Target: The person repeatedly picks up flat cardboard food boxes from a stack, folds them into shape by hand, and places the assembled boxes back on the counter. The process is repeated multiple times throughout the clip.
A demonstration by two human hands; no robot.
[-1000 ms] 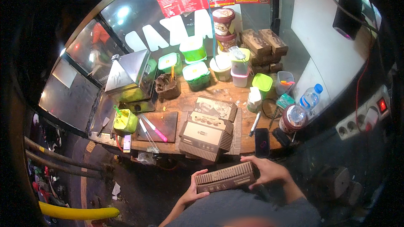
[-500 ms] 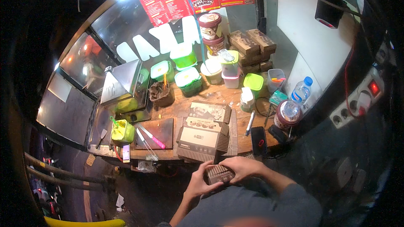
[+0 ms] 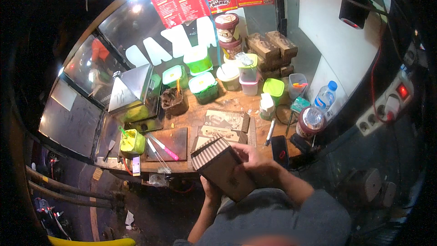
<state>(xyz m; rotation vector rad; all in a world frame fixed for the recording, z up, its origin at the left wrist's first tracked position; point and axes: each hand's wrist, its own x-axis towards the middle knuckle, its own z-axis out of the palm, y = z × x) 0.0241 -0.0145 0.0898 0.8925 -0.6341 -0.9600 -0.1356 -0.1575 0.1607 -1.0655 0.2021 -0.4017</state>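
A brown cardboard box (image 3: 223, 173) with a striped end is held tilted in front of my body, above the table's near edge. My left hand (image 3: 210, 190) grips its lower left side, the fingers partly hidden behind it. My right hand (image 3: 251, 160) holds the right side, with thumb and fingers closed around the edge. Just beyond lies a stack of flat, unfolded boxes (image 3: 225, 119), printed brown, partly covered by the held box. Left of the stack, a pink-handled knife (image 3: 169, 153) and metal tongs (image 3: 157, 152) rest over a dark board (image 3: 179, 139).
Green-lidded tubs (image 3: 203, 86), a container of brown spread (image 3: 174, 102) and a yellow-green tub (image 3: 133, 142) stand on the wooden table. Folded boxes (image 3: 273, 48) are stacked at the back. A phone (image 3: 280, 149), marker (image 3: 270, 132) and water bottle (image 3: 325, 96) are at right.
The box has been turned and lifted forward, so its striped end and long plain side now show. My right hand has shifted along its side; my left hand is lower.
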